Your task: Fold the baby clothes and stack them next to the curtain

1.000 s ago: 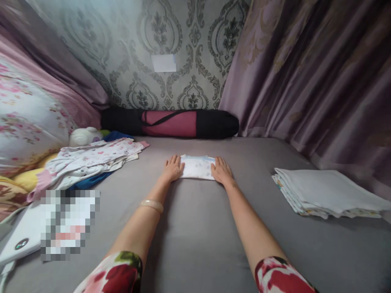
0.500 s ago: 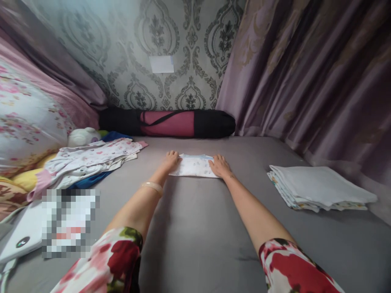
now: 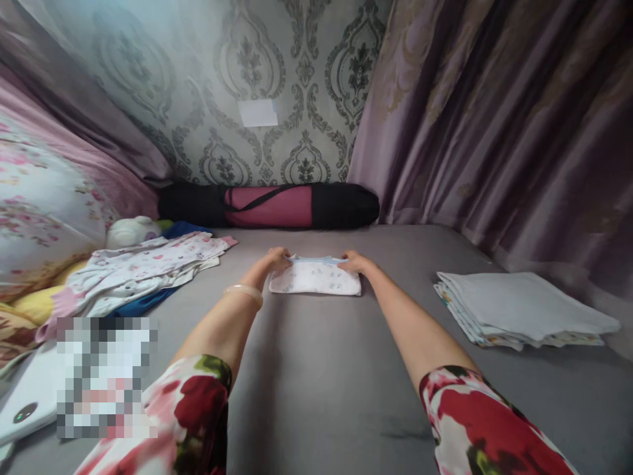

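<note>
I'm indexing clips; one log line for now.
folded cloth: on grey sheet; left hand: at left far corner; right hand: at right far corner

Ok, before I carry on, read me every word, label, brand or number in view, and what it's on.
No text can be read.
Dark round display on the white device: green marks, too small and blurred.
Pixelated item: obscured.
White card on the wall: no legible writing.
Folded white cloth: faint printed shapes, no legible words.
</note>
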The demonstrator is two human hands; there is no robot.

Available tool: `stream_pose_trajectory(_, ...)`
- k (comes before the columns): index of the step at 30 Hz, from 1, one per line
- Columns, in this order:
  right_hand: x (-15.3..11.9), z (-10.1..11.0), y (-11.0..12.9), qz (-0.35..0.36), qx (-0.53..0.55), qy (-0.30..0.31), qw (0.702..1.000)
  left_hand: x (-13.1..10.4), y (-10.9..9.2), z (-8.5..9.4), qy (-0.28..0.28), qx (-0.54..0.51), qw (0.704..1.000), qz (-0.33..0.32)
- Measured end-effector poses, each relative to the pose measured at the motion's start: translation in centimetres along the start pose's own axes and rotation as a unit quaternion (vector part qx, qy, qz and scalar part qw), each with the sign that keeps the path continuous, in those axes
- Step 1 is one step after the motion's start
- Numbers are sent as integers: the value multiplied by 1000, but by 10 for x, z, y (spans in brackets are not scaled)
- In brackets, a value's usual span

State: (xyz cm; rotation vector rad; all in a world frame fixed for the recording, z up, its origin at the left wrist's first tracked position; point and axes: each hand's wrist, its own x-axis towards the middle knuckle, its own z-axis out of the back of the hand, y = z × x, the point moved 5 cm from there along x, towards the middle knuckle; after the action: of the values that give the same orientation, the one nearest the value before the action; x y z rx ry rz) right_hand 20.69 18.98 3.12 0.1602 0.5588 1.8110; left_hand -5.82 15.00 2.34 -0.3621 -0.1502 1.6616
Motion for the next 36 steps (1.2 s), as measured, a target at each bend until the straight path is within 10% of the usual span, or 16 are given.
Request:
stream_pose_trajectory(14, -53, 45, 20, 119, 109, -30, 987, -63, -13, 60, -69, -242, 953, -170)
stream_pose_trajectory(21, -110, 55, 27, 211, 63, -102, 970, -123, -22, 69, -87, -205, 945, -238)
stream_pose_trajectory(29, -195, 14, 28, 375, -64, -139, 914, -205, -17, 35, -155, -62, 944, -284)
stream_pose_trajectory(36, -233, -30, 16, 378, -174, -134, 899, -250, -16, -13, -134, 35, 933, -333)
